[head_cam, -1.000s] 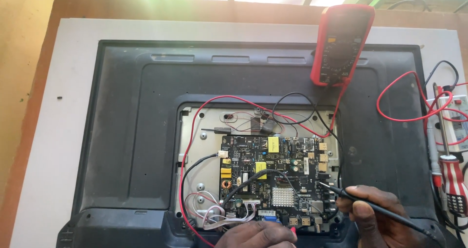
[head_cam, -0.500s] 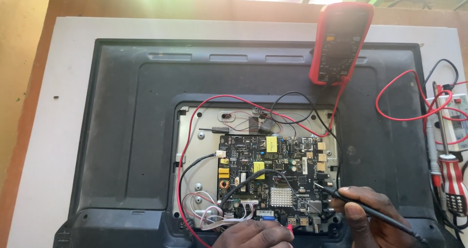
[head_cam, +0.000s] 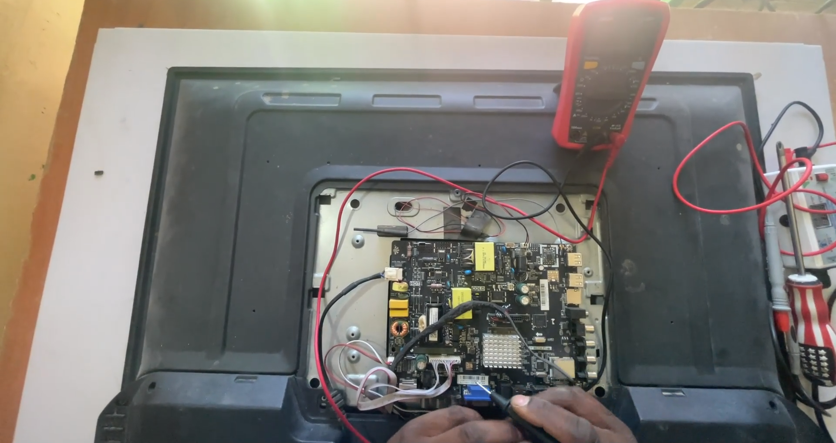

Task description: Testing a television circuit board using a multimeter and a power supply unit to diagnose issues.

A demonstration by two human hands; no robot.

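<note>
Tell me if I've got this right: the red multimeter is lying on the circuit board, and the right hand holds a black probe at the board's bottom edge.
Not quite. In the head view the red multimeter rests on the television's black back cover, above and apart from the circuit board. The rest holds: the right hand holds the black probe at the board's bottom edge.

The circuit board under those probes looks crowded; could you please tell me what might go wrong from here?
1. The probe tip in the right hand sits among tightly packed parts on the circuit board; a slip could bridge neighbouring contacts.
2. The red lead and black lead loop across the board and may snag as the hands move.
3. The multimeter rests on the television's back panel; a tug on the leads could drag it.
</note>
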